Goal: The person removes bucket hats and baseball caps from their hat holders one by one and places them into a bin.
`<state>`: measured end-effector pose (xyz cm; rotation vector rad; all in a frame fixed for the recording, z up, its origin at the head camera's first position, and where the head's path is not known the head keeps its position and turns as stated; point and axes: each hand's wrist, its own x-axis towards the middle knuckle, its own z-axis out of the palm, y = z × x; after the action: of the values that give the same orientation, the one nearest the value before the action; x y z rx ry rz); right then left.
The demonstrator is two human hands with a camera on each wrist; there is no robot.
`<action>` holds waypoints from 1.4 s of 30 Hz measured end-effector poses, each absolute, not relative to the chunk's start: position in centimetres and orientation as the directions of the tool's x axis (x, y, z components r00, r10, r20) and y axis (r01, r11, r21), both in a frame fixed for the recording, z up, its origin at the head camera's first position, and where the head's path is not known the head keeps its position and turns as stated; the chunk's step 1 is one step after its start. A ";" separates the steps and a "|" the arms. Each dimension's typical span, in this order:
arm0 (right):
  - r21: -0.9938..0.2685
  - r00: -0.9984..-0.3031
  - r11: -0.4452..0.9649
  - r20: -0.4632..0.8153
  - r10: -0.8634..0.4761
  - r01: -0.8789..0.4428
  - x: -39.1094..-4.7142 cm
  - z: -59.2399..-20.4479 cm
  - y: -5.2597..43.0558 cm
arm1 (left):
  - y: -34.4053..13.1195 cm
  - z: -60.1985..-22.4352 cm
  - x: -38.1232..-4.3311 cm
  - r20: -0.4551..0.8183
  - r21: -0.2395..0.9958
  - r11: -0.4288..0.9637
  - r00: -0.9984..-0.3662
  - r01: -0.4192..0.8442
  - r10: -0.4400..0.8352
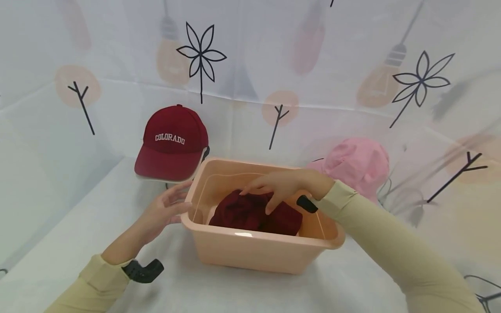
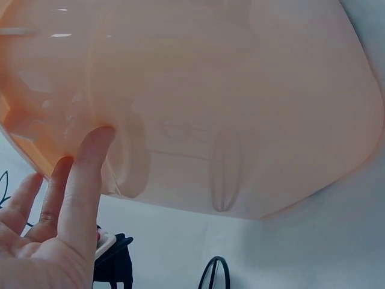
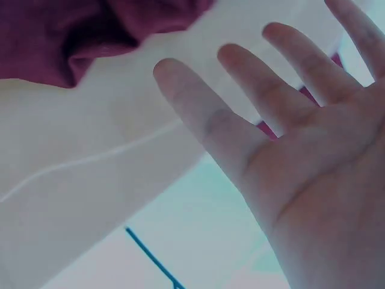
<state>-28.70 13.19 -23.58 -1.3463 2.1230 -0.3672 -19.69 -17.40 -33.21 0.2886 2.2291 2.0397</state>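
A peach plastic tub (image 1: 250, 248) stands on the white surface with a crumpled dark red cap (image 1: 238, 215) inside it. My left hand (image 1: 160, 215) is at the tub's left end, its fingers extended along the rim and outer wall. In the left wrist view, a fingertip of the left hand (image 2: 75, 205) meets the tub's smooth wall (image 2: 192, 90). Over the tub, my right hand (image 1: 287, 184) reaches above the cap with its fingers spread. The right wrist view shows the right hand (image 3: 289, 114) with extended fingers and nothing in the palm, beside dark red cloth (image 3: 90, 30).
Behind the tub on the left sits a red cap lettered COLORADO (image 1: 172, 145). A pink cap (image 1: 358, 163) is at the back right, partly behind my right arm. A white patterned curtain (image 1: 242, 56) hangs at the back. Thin black wire legs (image 1: 485, 298) show at the right edge.
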 end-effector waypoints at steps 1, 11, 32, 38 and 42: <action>-0.525 -0.335 0.459 -0.318 -0.887 -0.717 -28.4 -23.3 13.4 | -17.4 -33.2 -19.7 0.048 0.994 0.081 -0.977 0.066 0.208; -0.482 -0.545 0.512 -0.082 -0.834 -0.711 -24.5 -20.6 16.3 | -17.3 -33.3 -19.5 0.053 0.995 0.074 -0.974 0.071 0.222; -0.438 -0.668 0.529 0.274 -0.692 -0.727 -19.1 -22.4 22.5 | -17.4 -33.3 -19.5 0.063 0.993 0.084 -0.973 0.083 0.221; -0.404 -0.682 0.551 0.386 -0.621 -0.730 -18.0 -23.4 23.8 | -17.3 -33.3 -19.5 0.065 0.993 0.081 -0.972 0.085 0.227; -0.391 -0.700 0.581 0.435 -0.566 -0.714 -17.6 -24.1 24.5 | -17.3 -33.2 -19.4 0.062 0.993 0.089 -0.974 0.083 0.219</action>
<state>-17.63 24.54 -24.10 -1.2514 3.0229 -0.9539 -19.41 -17.29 -33.20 0.3121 2.2404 2.0305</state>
